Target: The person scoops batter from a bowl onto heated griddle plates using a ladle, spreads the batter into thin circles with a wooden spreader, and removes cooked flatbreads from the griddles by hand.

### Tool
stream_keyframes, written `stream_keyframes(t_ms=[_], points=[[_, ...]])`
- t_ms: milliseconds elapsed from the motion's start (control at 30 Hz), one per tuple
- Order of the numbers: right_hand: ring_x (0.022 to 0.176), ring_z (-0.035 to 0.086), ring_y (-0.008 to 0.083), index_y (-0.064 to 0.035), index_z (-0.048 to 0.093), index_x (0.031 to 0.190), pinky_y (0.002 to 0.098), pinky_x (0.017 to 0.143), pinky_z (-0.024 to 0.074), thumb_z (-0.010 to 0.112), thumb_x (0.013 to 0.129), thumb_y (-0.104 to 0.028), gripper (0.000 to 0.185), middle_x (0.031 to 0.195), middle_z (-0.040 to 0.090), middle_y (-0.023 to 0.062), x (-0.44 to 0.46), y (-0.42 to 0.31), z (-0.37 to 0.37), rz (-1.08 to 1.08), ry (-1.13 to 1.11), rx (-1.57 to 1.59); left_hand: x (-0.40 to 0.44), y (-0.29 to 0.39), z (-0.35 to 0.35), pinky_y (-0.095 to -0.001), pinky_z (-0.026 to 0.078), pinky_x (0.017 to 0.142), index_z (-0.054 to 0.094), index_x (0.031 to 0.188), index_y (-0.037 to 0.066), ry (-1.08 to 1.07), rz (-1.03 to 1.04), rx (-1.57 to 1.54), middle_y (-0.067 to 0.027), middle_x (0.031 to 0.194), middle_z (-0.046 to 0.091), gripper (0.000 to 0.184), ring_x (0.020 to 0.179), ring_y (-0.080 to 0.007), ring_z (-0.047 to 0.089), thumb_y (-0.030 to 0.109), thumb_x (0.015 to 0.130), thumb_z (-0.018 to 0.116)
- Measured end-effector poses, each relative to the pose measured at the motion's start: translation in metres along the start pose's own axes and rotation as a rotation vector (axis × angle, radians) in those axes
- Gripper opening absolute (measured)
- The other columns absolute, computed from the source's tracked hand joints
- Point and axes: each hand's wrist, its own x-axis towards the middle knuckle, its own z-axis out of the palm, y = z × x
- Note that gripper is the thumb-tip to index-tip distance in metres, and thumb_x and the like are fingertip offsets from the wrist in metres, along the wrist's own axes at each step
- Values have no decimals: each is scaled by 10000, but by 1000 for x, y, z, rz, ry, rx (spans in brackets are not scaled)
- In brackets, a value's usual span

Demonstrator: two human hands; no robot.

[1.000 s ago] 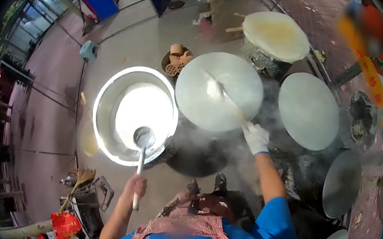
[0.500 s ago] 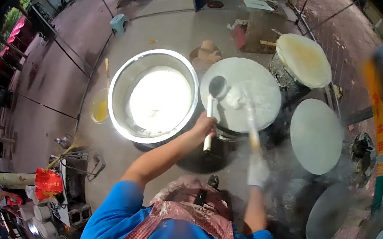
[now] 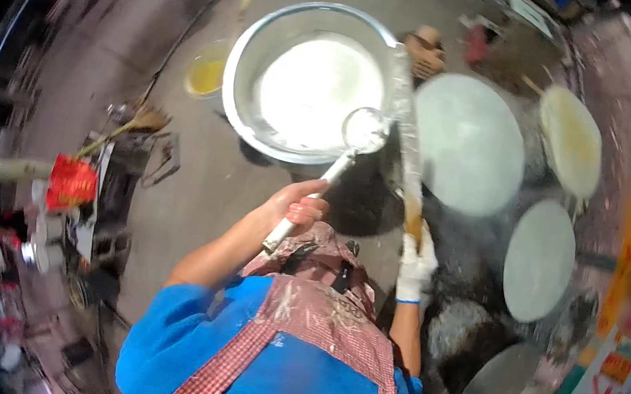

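My left hand is bare and wrapped round the white handle of a ladle. The ladle's round bowl, coated in white batter, hangs at the lower right rim of a large metal basin. White batter fills the basin's bottom. In a white glove, my right hand grips a long, flat batter spreader, its far end beside the basin's right rim. Just right of the spreader lies a round griddle with a pale, smooth surface.
More round griddles stand to the right: one with a yellowish pancake, one pale griddle and a lower griddle. A tub of yellow liquid sits left of the basin. A brush and red bag are further left.
The ladle has gone from above the griddle to the basin's rim. My spreader has swung left off the griddle. The white dollop on the griddle no longer shows. The view has shifted.
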Motion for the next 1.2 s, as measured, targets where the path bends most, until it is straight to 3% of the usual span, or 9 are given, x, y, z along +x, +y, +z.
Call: stream_keyframes(t_ms=[67,133,200,333,467,533,700,1067,1200], points=[[867,596,175,20,577,1128,300,739,477,645,795,-96,359,1049,627,84,19,-13,21,405,-88,279,-26,22,-8,-184,280,275,519,1088,146,-58,17,-72,14,540,310,247,355,-49,285,301,960,375],[804,621,203,-2,600,1096,329,662,482,660,788,-174,357,949,665,92,50,-40,43,474,-217,-34,-44,64,-30,-183,268,269,473,852,95,20,38,-32,25,514,292,241,348,-43,275,306,948,404],[812,634,272,-56,619,1069,369,664,480,663,769,-286,381,881,667,130,81,-41,72,67,-288,-501,-56,111,-36,-186,260,265,377,749,93,175,181,78,34,493,279,292,341,-42,268,313,933,433],[834,607,352,-125,640,947,438,710,469,552,786,-428,354,887,639,167,124,-88,151,180,-472,-947,-28,228,-86,-201,238,262,313,717,112,538,444,421,47,483,268,296,341,-46,264,274,902,477],[689,626,336,-72,603,797,430,645,496,540,788,-393,328,736,626,162,125,-64,249,-84,-614,-1360,69,339,-202,-284,298,300,353,1002,69,763,636,562,-44,589,350,190,382,-155,351,82,833,440],[652,630,329,-68,606,800,430,623,504,531,786,-400,340,723,630,159,124,-82,275,-271,-694,-1215,42,324,-147,-310,310,306,338,1058,69,849,676,473,-108,698,405,256,422,-180,393,49,813,409],[836,609,322,-98,600,998,423,735,473,505,801,-459,422,853,637,155,134,-53,282,215,-711,-1148,48,337,-161,-323,366,316,275,1238,63,866,679,752,-178,930,475,470,488,-248,468,48,794,428],[793,598,367,-99,613,953,445,699,461,529,818,-454,389,845,620,194,89,-93,249,360,-466,-931,37,311,-68,-211,235,266,351,1088,127,410,347,542,-3,562,352,231,341,-77,277,138,874,438],[741,610,343,-129,643,956,416,657,475,609,775,-402,329,816,641,149,61,-89,194,24,-202,-742,-42,254,21,-162,177,259,406,1041,239,299,386,539,54,524,275,152,366,-26,239,224,908,477]])
